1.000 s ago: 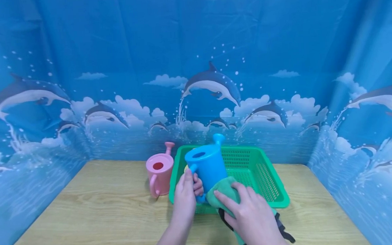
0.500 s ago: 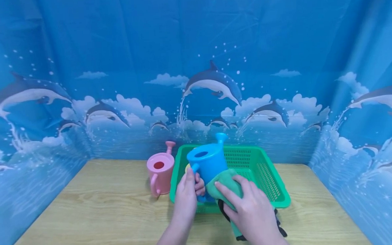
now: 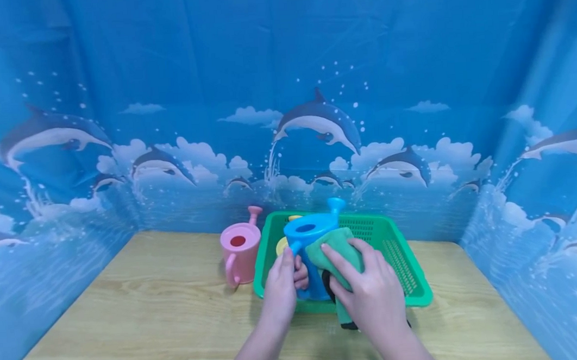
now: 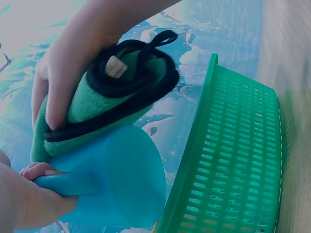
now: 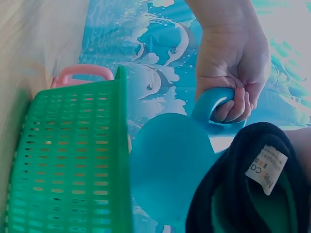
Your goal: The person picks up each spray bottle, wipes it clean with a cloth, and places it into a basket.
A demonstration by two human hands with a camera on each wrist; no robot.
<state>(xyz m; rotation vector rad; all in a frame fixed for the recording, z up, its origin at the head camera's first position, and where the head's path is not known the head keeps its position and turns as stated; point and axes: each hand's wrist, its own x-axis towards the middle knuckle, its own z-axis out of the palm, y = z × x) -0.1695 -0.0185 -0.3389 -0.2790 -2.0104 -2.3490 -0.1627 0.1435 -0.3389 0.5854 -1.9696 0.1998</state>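
Note:
My left hand [image 3: 283,283] grips the handle of a blue toy watering can [image 3: 318,273], its fingers curled through the loop. The can is held up over the near side of a green basket, spout pointing away. My right hand [image 3: 372,284] holds a folded green towel [image 3: 338,251] with black edging and presses it on the can's right side, near the top. In the left wrist view the towel's rolled end, black loop and white tag show beside the can's body [image 4: 126,179]. The right wrist view shows the can's round bottom [image 5: 165,170] and the left fingers round the handle.
A perforated green basket [image 3: 415,271] stands on the wooden table [image 3: 144,318], with yellow items [image 3: 282,245] partly hidden inside at its left. Left of it a pink watering can [image 3: 241,256] stands upright. A blue dolphin-print curtain [image 3: 282,66] encloses the back and sides.
The towel in my right hand has moved up the blue can's side toward its top. The can has become more upright and shifted slightly right, with my left hand still on its handle.

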